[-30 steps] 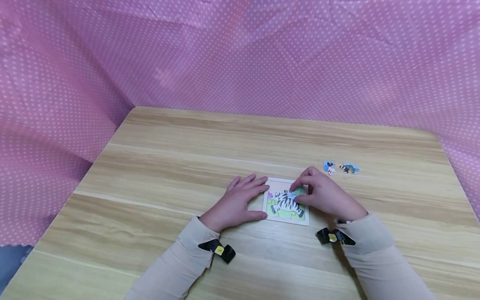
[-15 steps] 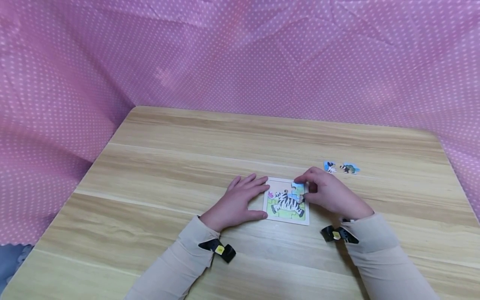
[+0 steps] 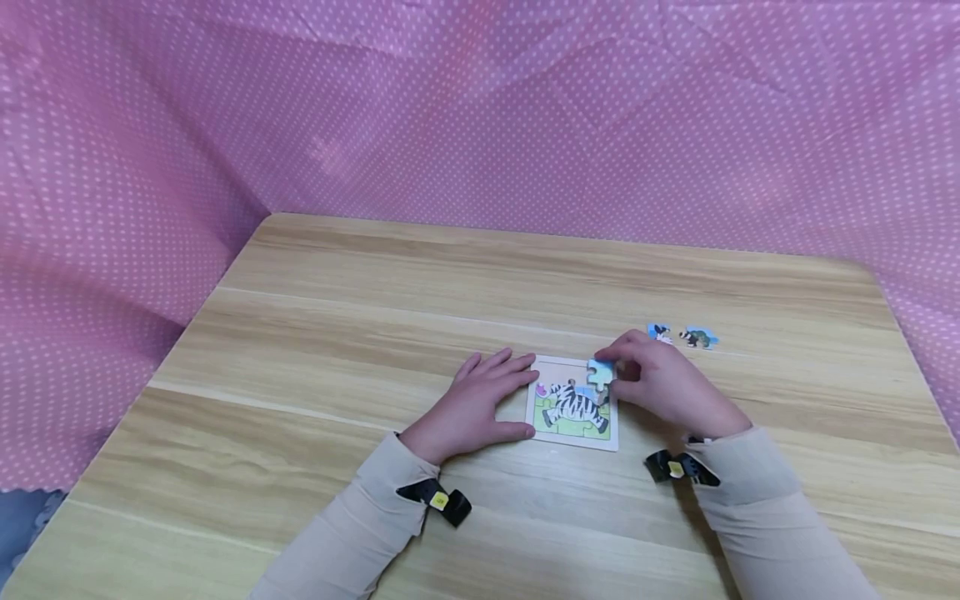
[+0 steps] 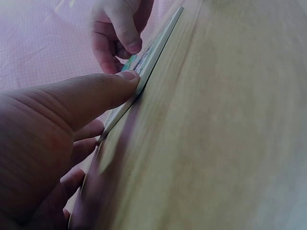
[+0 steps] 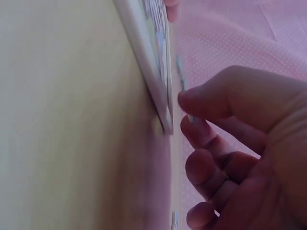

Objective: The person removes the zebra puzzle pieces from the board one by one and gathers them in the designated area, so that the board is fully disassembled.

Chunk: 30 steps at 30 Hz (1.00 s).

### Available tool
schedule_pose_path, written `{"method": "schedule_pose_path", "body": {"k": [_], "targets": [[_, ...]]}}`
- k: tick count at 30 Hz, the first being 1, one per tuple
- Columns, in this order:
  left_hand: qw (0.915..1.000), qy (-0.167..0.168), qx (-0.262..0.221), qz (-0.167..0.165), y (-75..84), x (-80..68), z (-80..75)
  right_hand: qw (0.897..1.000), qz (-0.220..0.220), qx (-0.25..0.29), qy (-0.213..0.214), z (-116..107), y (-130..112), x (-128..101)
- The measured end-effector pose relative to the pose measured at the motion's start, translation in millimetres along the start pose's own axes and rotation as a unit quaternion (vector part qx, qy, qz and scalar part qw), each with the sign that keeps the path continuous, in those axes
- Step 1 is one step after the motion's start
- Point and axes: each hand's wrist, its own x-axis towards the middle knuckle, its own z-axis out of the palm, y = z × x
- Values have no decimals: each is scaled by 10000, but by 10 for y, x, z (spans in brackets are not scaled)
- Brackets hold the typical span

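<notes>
Puzzle piece [image 3: 599, 372] | shifted slightly rightward since before | right grip [image 3: 666, 381] pinching it | left grip [image 3: 480, 404] spread, touching board [image 3: 561, 371]

Puzzle board [image 3: 573, 445] on the table [image 3: 450, 283] between left hand [image 3: 472, 408] and right hand [image 3: 667, 383], held piece [image 3: 600, 372] at the right hand, two loose pieces [image 3: 700, 337] just beyond, curtain [image 3: 480, 125] farther behind.
</notes>
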Motion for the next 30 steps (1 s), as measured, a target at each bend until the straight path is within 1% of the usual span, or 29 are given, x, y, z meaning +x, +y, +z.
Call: {"method": "schedule_pose_path", "body": {"k": [8,11,18,26,30], "targets": [[10000,44,35,41,-10,2,13,9994,65,-126,323,-137,123,-49],[10000,54,13,39,-14,2,14,9989,162,-131,431,-195,185,-67],[9999,84,-22,70,-22,-3,9,9956,757,85,544,-340,341,-121],[9999,98,-24,93,-31,-2,15,9909,1157,228,654,-482,550,-206],[9999,80,-16,88,-34,0,18,9887,1277,234,747,-545,656,-269]]}}
